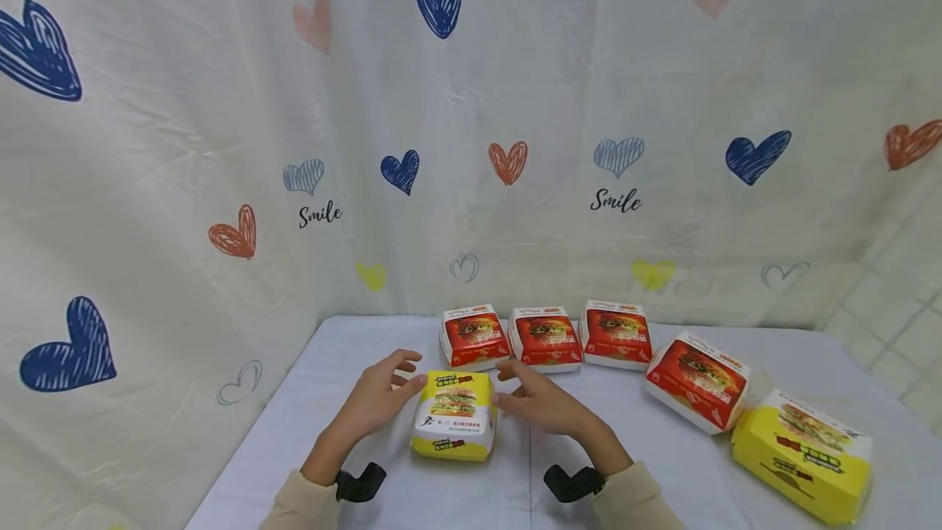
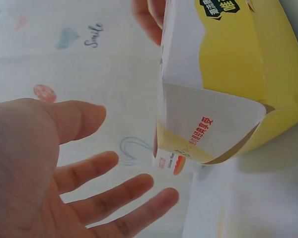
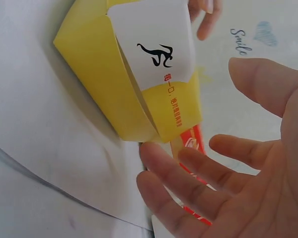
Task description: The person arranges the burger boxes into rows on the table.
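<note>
A yellow and white burger box [image 1: 453,419] with a printed burger on its lid sits closed on the table between my two hands. My left hand [image 1: 384,393] is at its left side, fingers spread and relaxed. The left wrist view shows a gap between those fingers and the box [image 2: 233,64]. On the other side is my right hand [image 1: 543,401], its fingers loosely bent and holding nothing. In the right wrist view its fingertips come close to a lower corner of the box [image 3: 107,74]; whether they touch it I cannot tell.
Behind the box stand red burger boxes [image 1: 546,340] in a row. Another red box [image 1: 699,383] lies angled at the right, beside a second yellow box [image 1: 802,456]. A white cloth covers the table [image 1: 294,432]; a heart-print curtain [image 1: 545,88] hangs behind.
</note>
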A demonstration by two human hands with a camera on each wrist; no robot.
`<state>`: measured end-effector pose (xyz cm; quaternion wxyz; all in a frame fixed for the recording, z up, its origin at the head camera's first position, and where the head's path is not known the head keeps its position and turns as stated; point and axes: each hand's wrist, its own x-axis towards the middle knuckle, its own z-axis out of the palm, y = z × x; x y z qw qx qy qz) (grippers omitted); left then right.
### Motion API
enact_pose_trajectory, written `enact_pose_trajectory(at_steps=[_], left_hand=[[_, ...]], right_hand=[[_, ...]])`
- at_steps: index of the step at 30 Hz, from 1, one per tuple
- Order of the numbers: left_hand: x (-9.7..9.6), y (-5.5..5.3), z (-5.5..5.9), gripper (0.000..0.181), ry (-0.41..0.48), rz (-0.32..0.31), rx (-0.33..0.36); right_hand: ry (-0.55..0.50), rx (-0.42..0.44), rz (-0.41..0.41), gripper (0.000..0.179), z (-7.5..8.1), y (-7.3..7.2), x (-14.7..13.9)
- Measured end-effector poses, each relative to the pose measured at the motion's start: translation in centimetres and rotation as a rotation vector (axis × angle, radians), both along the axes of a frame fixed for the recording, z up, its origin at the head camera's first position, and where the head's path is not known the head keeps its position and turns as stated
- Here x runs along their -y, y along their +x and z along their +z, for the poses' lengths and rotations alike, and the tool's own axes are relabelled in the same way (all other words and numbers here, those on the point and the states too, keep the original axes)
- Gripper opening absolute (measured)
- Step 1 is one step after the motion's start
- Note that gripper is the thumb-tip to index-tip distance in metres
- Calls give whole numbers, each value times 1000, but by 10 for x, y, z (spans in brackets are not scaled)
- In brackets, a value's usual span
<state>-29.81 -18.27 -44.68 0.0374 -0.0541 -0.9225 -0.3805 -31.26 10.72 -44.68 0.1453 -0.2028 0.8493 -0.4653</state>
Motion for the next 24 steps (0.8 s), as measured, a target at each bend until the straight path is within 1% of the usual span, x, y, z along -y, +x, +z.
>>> enact_pose_trajectory(at_steps=[3, 6, 9, 11, 16, 20, 21, 24], left_hand=[[-5, -3, 3, 33, 35, 27, -72], [-9, -9, 6, 28, 59, 44, -133], [-12, -18, 9, 26, 85, 45, -174], [-12, -25, 11, 26, 100, 34, -191], [-11, -46, 13, 26, 131, 22, -185], [-9, -63, 8, 28, 161, 27, -166], [-8, -66, 6, 28, 170, 28, -158], [-7, -74, 0, 30, 190, 22, -122]], right_hand=[[-2, -33, -46, 51, 2, -2, 1], [-20, -74, -115, 43, 3, -3, 3], [-70, -122, -179, 36, 5, -6, 6], [-101, -152, -213, 34, 6, -10, 9], [-145, -207, -276, 37, 9, -22, 19], [-192, -218, -298, 40, 11, -31, 27], [-199, -227, -296, 41, 11, -34, 29], [-209, -219, -310, 46, 10, -40, 34]])
